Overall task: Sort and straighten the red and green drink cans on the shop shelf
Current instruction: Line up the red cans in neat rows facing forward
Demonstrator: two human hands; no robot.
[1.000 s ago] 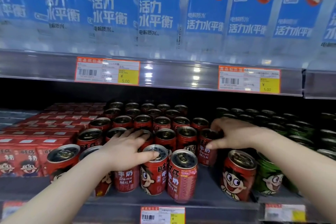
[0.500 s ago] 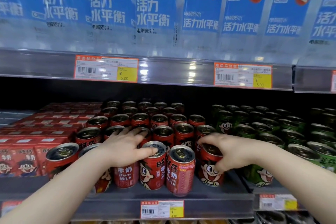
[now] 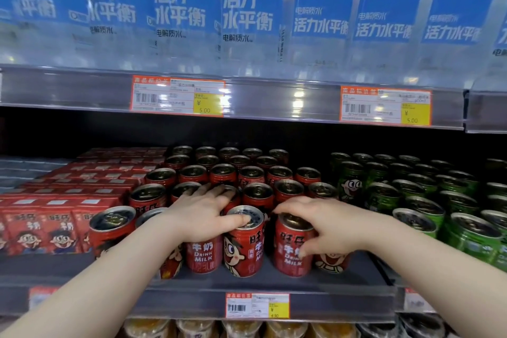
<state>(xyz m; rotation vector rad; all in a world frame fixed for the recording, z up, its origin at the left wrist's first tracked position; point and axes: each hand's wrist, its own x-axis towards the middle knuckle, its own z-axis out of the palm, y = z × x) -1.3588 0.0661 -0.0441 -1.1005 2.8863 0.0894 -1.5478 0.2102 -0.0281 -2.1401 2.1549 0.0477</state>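
Observation:
Red drink cans stand in rows in the middle of the shelf, green cans in rows to their right. My left hand lies flat over front-row red cans, thumb on the lid of one red can. My right hand grips a front red can from the top and side, with another red can partly hidden behind its fingers. A tilted red can stands at the front left.
Red drink cartons fill the shelf's left part. Blue-labelled bottles stand on the shelf above, whose edge hangs low over the cans. Price tags line the front rail. More cans show on the shelf below.
My right hand has brought a red can from the green side leftward into the front row of red cans. My left hand has stayed on the front red cans.

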